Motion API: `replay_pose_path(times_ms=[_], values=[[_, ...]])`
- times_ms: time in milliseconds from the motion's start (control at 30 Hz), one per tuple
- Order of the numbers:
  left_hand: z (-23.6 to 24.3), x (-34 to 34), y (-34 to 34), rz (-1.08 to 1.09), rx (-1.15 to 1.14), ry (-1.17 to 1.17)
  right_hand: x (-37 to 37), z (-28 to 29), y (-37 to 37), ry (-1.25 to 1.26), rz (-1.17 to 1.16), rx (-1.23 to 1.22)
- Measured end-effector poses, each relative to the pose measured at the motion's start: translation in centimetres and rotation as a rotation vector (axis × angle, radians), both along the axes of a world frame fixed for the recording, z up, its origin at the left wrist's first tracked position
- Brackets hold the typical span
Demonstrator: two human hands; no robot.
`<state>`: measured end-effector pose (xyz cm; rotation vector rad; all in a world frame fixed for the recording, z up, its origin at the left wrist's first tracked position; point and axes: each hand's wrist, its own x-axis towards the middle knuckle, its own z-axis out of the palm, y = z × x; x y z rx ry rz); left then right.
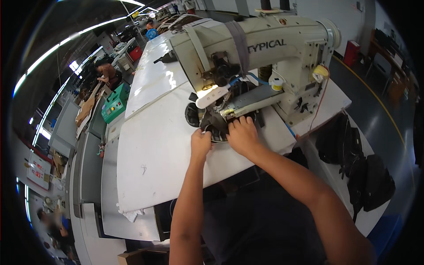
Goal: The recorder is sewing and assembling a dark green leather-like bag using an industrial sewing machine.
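A large cream sewing machine [265, 48] stands on the white table, its lamp glowing near the needle area. Bunched around the front end of its narrow arm bed [251, 102] is a dark fabric piece [213, 120] with a pale edge along its lower side. My left hand [201, 143] pinches the near left edge of this fabric. Close to the end of the bed, my right hand [242, 134] is closed on the fabric's right part, fingers curled over it. The needle and the stitching point are hidden behind a white device [213, 97] and the machine head.
Finished-looking black bags [353, 154] lie on a lower white surface at my right. A yellow thread spool [276, 84] sits by the machine's post. The white tabletop [154, 163] spreads to the left, with a green machine [115, 104] beyond it. Other people work farther off.
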<state>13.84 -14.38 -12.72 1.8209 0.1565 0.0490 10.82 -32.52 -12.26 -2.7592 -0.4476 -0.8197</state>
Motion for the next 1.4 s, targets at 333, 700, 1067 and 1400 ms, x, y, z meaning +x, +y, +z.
replay_pose_path(times_ms=[333, 700, 1067, 1400], values=[[19.9, -3.5, 6.9, -0.166, 0.534, -0.233, 0.0, 13.6, 0.9, 0.87, 0.417, 0.483], [25.5, 3.1, 9.2, -0.232, 0.872, -0.213, -5.8, 10.8, 2.6, 1.391, 0.942, 1.523], [4.9, -9.6, 3.5, -0.389, 1.399, -0.784, -13.5, -2.9, -0.7, 0.448, 0.271, 1.21], [5.6, -12.8, -0.4, -0.278, 1.003, -0.723, -13.8, -3.2, -5.0, 0.347, 0.267, 1.103]])
